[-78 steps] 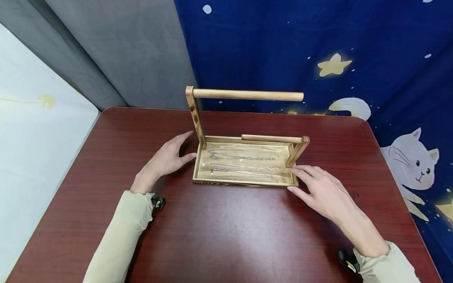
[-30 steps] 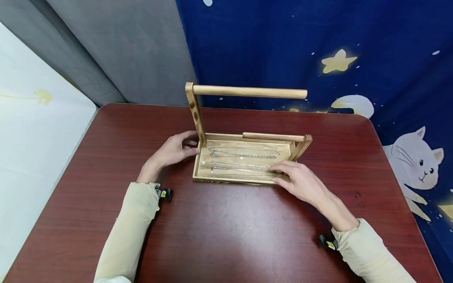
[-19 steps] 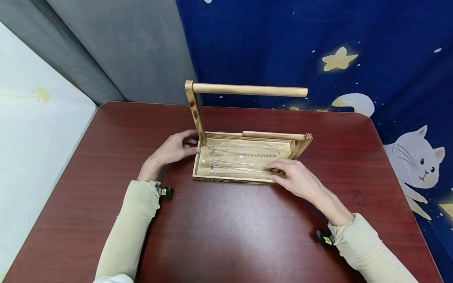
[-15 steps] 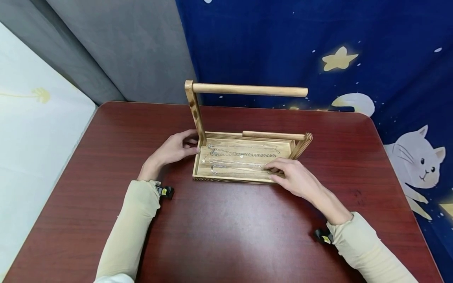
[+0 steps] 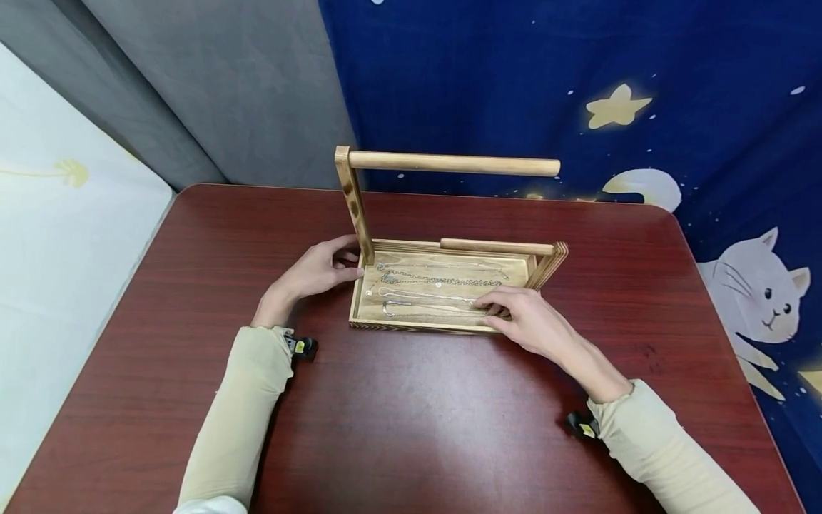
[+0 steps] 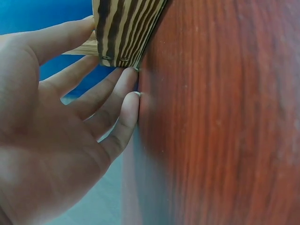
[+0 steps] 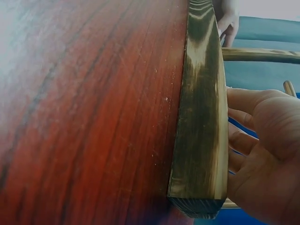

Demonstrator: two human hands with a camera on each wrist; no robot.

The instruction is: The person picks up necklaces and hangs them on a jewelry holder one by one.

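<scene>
A wooden tray (image 5: 417, 328) with upright posts and two horizontal rods stands on the table. Several fine necklaces (image 5: 440, 282) lie side by side across its floor. My left hand (image 5: 310, 271) rests thumb and fingers on the tray's left end, by the tall post (image 5: 355, 207). In the left wrist view its fingertips meet the striped wooden end (image 6: 123, 33). My right hand (image 5: 533, 321) reaches over the front wall, fingertips down at the right ends of the front necklaces, thumb and index apart. In the right wrist view the tray wall (image 7: 200, 103) hides those fingertips.
The upper rod (image 5: 449, 163) spans above the tray from the left post. A shorter, lower rod (image 5: 494, 247) runs from the right post (image 5: 549, 265). The red-brown table (image 5: 417, 428) ends at a blue curtain (image 5: 481, 86) behind.
My right hand has moved from outside the tray's right end to inside it, then slid slightly left along the necklaces. My left hand has come in against the left end.
</scene>
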